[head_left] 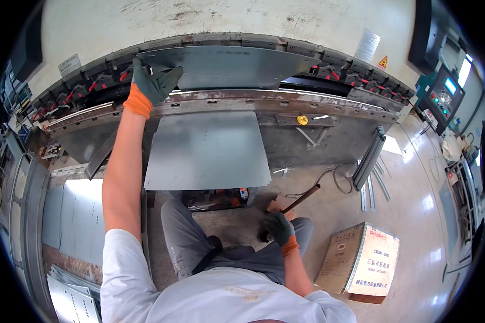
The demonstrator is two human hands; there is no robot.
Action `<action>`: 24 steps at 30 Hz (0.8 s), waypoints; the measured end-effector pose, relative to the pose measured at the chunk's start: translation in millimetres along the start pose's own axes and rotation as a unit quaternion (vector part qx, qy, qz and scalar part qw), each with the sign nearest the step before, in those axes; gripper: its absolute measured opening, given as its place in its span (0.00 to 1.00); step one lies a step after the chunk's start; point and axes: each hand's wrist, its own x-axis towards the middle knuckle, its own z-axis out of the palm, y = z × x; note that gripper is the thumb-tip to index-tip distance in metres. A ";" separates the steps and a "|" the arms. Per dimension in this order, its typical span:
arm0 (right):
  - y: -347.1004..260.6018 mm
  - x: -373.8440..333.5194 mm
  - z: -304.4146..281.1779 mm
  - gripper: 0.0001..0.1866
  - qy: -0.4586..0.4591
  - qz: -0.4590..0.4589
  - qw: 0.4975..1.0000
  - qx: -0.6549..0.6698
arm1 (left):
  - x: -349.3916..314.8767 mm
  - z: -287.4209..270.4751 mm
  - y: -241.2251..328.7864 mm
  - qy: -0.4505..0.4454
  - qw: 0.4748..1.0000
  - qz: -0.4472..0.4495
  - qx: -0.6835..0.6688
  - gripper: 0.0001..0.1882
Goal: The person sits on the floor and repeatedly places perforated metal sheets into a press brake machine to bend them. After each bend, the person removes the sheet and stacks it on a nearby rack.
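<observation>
A grey sheet-metal panel (226, 67) stands tilted in the bending machine, its lower edge at the die. At the panel's left end is my left hand (153, 83) in a dark green glove with an orange cuff. It grips that edge, the thumb stretched across the near face and the fingertips partly hidden. Low by my right knee, my right hand (278, 228), gloved alike, is closed around a brown rod (303, 197) that slants up to the right. A dark blur beside this hand hides the rod's lower part. Between my knees and the machine lies a stack of flat metal sheets (207, 156).
A yellow tape measure (302, 120) sits on a small bracket shelf. To the right are a cardboard box (355, 261), long metal strips (372, 191) on the floor and a control panel (444, 97). More metal sheets (81, 220) lie at the left.
</observation>
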 end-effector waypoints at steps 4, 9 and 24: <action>-0.9 9.6 11.7 0.20 0.080 0.056 0.991 0.094 | 8.8 -0.7 9.0 -0.041 0.997 -0.022 0.062 0.50; -3.0 14.1 21.0 0.21 0.094 0.065 0.989 0.094 | 7.3 1.2 5.7 -0.037 0.997 -0.030 0.053 0.48; -0.7 13.1 30.4 0.22 0.091 0.083 0.990 0.072 | 1.9 4.0 4.1 -0.016 0.999 -0.022 0.041 0.42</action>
